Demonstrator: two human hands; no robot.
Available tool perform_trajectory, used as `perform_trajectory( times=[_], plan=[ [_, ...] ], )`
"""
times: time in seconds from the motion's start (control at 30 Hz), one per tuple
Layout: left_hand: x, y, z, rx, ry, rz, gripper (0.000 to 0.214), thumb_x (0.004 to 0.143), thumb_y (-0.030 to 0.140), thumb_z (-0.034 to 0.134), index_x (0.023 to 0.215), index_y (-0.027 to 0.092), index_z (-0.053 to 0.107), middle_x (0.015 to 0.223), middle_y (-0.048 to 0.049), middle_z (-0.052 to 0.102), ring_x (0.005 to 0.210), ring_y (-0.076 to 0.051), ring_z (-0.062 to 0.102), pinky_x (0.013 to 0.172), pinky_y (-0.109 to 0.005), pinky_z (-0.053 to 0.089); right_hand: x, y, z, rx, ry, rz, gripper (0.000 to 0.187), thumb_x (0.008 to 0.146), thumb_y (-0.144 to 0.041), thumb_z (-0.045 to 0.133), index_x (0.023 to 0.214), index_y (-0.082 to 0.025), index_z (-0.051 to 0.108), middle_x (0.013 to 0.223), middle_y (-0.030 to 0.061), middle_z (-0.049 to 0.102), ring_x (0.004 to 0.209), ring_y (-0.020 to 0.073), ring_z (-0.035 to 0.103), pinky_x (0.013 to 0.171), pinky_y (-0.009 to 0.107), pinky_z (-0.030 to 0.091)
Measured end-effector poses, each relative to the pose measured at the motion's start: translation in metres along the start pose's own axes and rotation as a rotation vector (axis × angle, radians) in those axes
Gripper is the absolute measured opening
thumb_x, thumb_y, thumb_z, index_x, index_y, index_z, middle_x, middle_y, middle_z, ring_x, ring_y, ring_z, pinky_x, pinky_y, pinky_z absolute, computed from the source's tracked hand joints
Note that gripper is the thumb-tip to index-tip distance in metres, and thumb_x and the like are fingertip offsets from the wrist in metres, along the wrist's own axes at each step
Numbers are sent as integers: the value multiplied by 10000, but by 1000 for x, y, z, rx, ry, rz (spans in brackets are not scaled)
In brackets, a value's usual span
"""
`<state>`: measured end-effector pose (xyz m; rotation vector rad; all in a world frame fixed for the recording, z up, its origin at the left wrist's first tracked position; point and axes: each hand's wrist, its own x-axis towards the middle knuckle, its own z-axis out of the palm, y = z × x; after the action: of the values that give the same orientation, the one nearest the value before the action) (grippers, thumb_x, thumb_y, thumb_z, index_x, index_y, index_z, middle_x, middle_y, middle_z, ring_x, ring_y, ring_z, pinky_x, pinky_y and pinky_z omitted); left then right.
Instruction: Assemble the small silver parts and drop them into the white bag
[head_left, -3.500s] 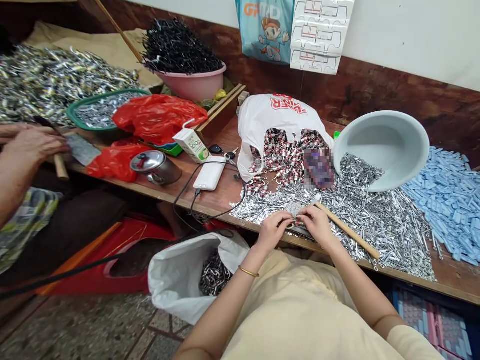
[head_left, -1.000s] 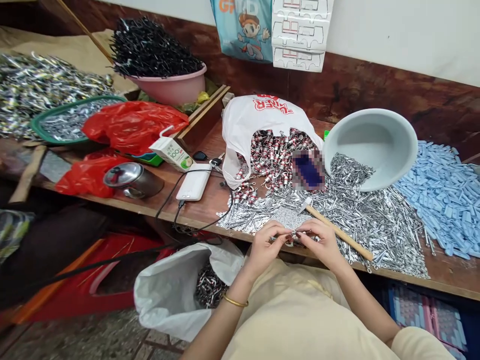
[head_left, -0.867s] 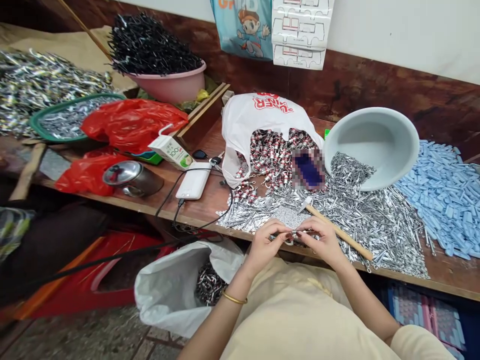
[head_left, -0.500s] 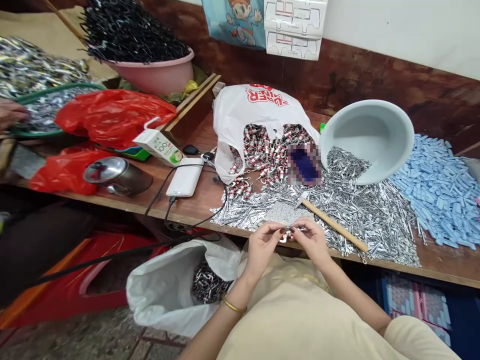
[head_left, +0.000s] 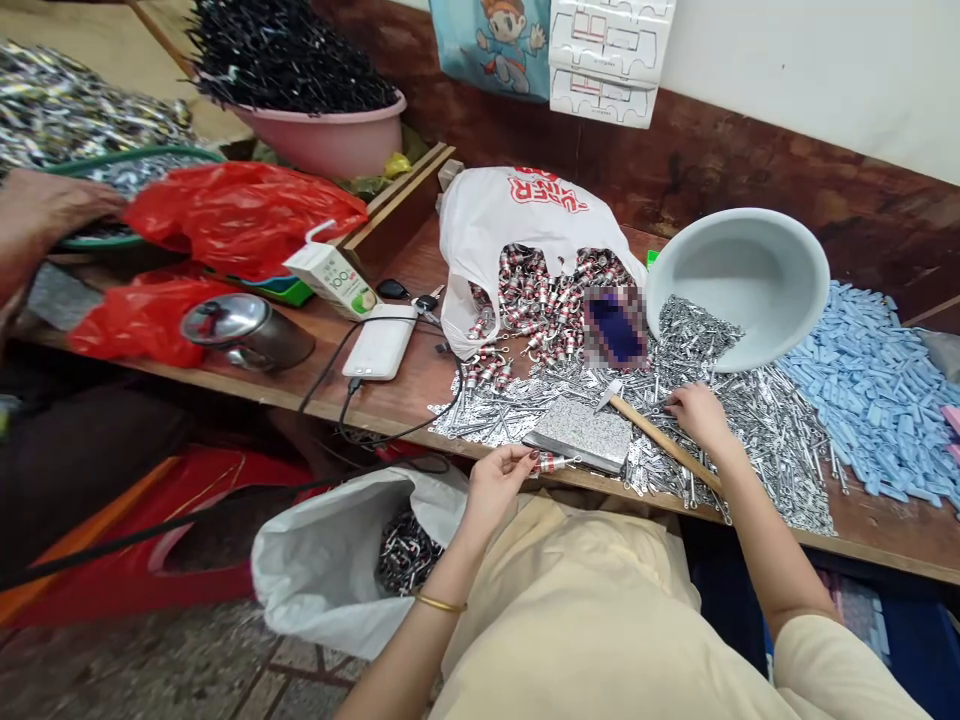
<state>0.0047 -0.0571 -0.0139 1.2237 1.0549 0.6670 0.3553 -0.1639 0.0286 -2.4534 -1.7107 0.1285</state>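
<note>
My left hand point(head_left: 501, 478) pinches a small red-and-silver metal piece point(head_left: 553, 462) at the bench's front edge, just left of a grey speckled block point(head_left: 586, 433). My right hand point(head_left: 696, 412) reaches forward with bent fingers into the heap of small silver metal parts point(head_left: 757, 440); whether it grips one I cannot tell. A wooden-handled hammer point(head_left: 660, 442) lies between the block and my right hand. Behind them, a white bag point(head_left: 517, 215) spills red-and-silver pieces.
A tilted grey basin point(head_left: 739, 275), a pile of blue plastic pieces point(head_left: 877, 385), a white power bank point(head_left: 381, 341) with cable, red bags point(head_left: 240, 215), a pink basin point(head_left: 330, 140) of black parts. A white bag point(head_left: 330, 565) sits on the floor. Another person's hand point(head_left: 41, 215) is at far left.
My hands have parted. The right hand moved forward and right into the silver parts; the left keeps the small piece and dropped slightly left. The grey block is now uncovered.
</note>
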Motion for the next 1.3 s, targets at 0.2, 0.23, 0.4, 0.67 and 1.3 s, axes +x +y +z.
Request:
perform_trajectory(
  times=[0.2, 0.23, 0.4, 0.67, 1.3],
  plan=[
    [2, 11, -19, -18, -32, -98, 445, 569, 486, 874, 771, 137, 687, 732, -56, 739, 658, -178, 701, 642, -292, 596, -7, 1, -1, 136, 134, 40, 210, 903, -273, 505, 863, -190, 694, 958, 129, 681, 911, 263, 589, 767, 369, 449],
    [4, 14, -22, -15, -49, -112, 433, 569, 470, 875, 766, 136, 683, 726, -53, 736, 654, -174, 697, 638, -290, 593, -9, -3, -2, 220, 200, 61, 223, 910, -310, 500, 886, -190, 686, 970, 130, 676, 913, 264, 594, 783, 380, 461],
    [18, 25, -24, 36, -167, -121, 383, 578, 423, 866, 727, 132, 666, 650, -25, 696, 608, -144, 657, 610, -261, 559, -18, -55, -3, 1107, 155, 131, 277, 848, -469, 677, 982, -228, 656, 914, 62, 698, 793, 210, 652, 764, 388, 564],
    [26, 31, -28, 47, -211, -103, 378, 576, 438, 860, 697, 147, 653, 635, -16, 699, 591, -139, 650, 584, -248, 544, -12, -106, 24, 1695, -205, 102, 357, 779, -526, 758, 941, -237, 623, 907, 31, 701, 684, 138, 635, 656, 302, 600],
    [38, 24, -37, 23, -237, -136, 265, 621, 317, 835, 708, 148, 651, 634, -4, 692, 590, -133, 650, 550, -230, 541, -3, -75, -3, 1354, 289, 263, 299, 755, -441, 792, 910, -208, 688, 767, 16, 710, 658, 166, 666, 666, 349, 606]
  ],
)
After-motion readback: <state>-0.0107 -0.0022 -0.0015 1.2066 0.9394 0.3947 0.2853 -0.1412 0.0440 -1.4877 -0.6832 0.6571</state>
